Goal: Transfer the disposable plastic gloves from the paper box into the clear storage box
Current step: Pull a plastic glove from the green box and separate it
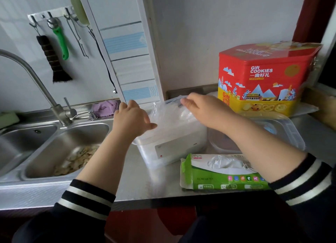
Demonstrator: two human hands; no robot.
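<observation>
Head: crinkly clear gloves [169,113] fill box [174,150]

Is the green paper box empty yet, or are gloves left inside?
Not empty: crumpled clear plastic gloves still show through the torn top opening of the green paper box. How many remain cannot be told.

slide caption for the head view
Both hands press plastic gloves into the clear storage box, green paper box nearby.
</observation>
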